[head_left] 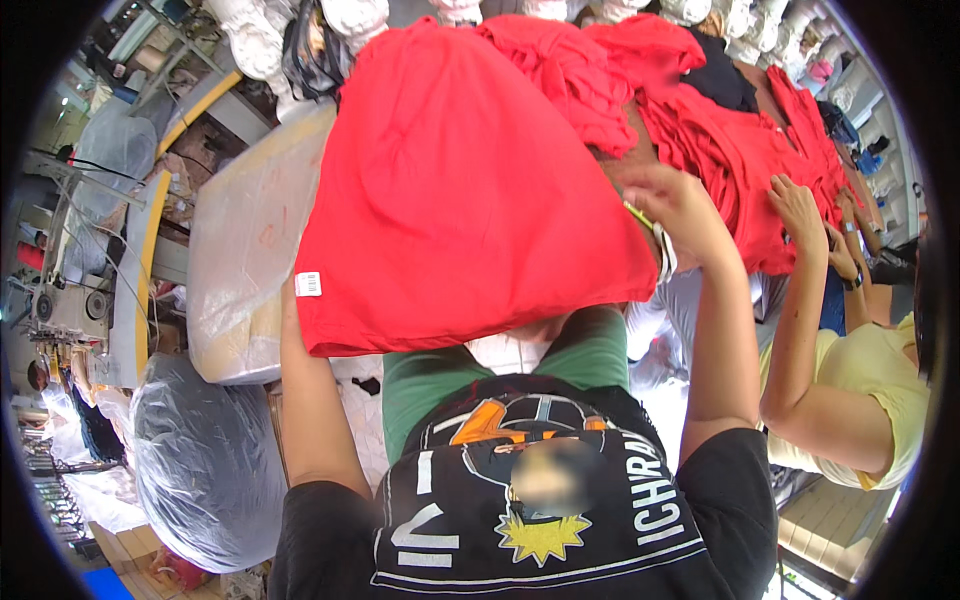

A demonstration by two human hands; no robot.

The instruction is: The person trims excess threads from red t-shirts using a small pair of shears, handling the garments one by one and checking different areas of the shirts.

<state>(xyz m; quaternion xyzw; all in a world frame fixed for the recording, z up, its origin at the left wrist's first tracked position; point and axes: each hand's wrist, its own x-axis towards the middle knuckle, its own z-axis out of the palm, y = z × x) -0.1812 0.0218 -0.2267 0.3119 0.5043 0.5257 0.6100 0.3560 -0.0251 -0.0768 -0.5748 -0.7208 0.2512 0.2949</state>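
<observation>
A red garment (470, 190) with gathered folds toward its far end lies spread over the table in front of me and hangs over my lap. Near its left edge it carries a small white label (308, 284) with a barcode. My left forearm (315, 420) reaches up to that edge, and the cloth hides the hand and its fingers. At the garment's right edge my right hand (672, 208) is closed, fingers curled, around a small tool (638, 214) with a thin yellow-green part. White loops hang below it, and its exact kind is unclear.
More red garments (720, 160) are heaped at the far right, beside a black cloth (722, 75). A co-worker in yellow (850, 400) handles them. Plastic-wrapped bundles (250, 250) stand at my left, near a sewing machine (75, 305). White balusters (250, 40) line the far side.
</observation>
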